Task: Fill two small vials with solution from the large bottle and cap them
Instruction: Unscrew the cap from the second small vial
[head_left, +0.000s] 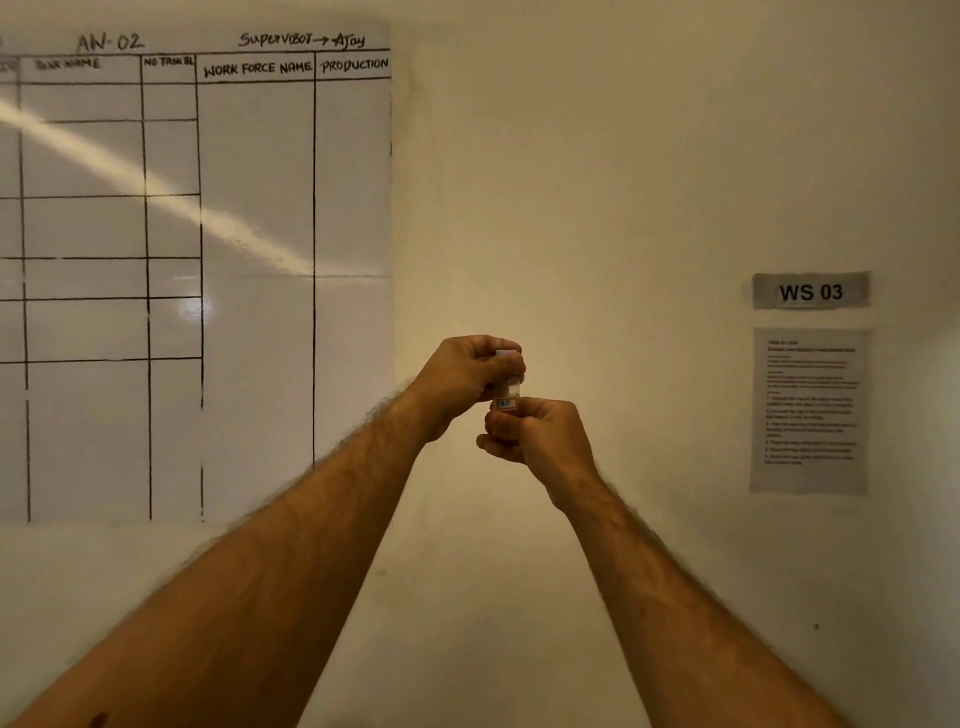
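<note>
Both arms are raised in front of a wall. A small clear vial (507, 399) with a red and blue label is held upright between the two hands. My right hand (540, 434) grips the vial's lower body from below. My left hand (465, 376) is closed over the vial's top, where a pale cap (505, 355) peeks out between the fingers. The hands touch each other around the vial. Most of the vial is hidden by fingers. The large bottle and a second vial are out of view.
A whiteboard (260, 234) with a hand-drawn table covers the wall on the left. On the right hang a "WS 03" sign (811, 291) and a printed instruction sheet (810, 410). No table or work surface shows.
</note>
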